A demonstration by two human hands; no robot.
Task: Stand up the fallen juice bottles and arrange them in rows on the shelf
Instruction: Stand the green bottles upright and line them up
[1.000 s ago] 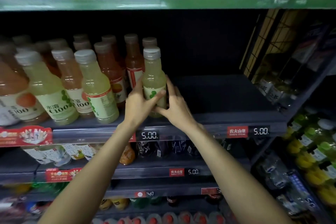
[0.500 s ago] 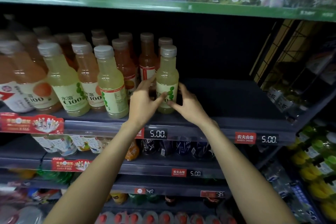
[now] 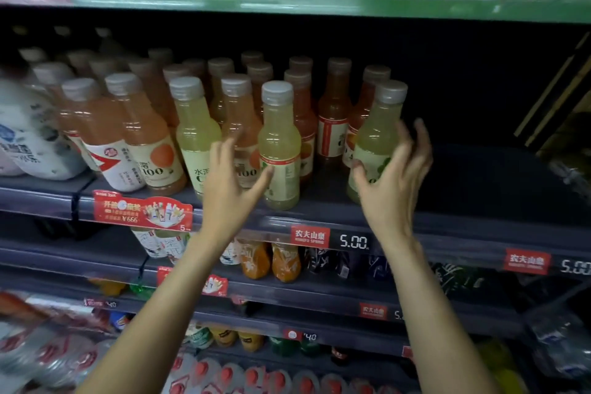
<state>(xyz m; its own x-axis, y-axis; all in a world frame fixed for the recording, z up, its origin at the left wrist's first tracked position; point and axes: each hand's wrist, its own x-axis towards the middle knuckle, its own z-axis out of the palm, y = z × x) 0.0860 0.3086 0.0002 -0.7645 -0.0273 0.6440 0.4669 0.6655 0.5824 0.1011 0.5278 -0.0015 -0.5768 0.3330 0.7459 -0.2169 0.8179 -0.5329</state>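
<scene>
— While both hands hang open at the shelf (image 3: 319, 217) front, which step would you say this is?

— Squaring up the front row, I'd judge. The left hand (image 3: 228, 184) has its grip spread, the thumb tip just at the label of the middle pale-yellow bottle (image 3: 279, 144), closed on nothing. The right hand (image 3: 395, 181) is open too, fingers fanned just beside the rightmost pale-yellow bottle (image 3: 374, 144); whether the palm touches it I cannot tell.

— And the bottles themselves?

— All upright, at the shelf's front edge, with orange bottles (image 3: 332, 118) ranked behind. No fallen one shows. The shelf's right end is bare and dark.

— So what does the next move call for?

— Likely closing the gap between those two front bottles: a light push low on the body, not the neck, so the rightmost one slides without tipping.
</scene>
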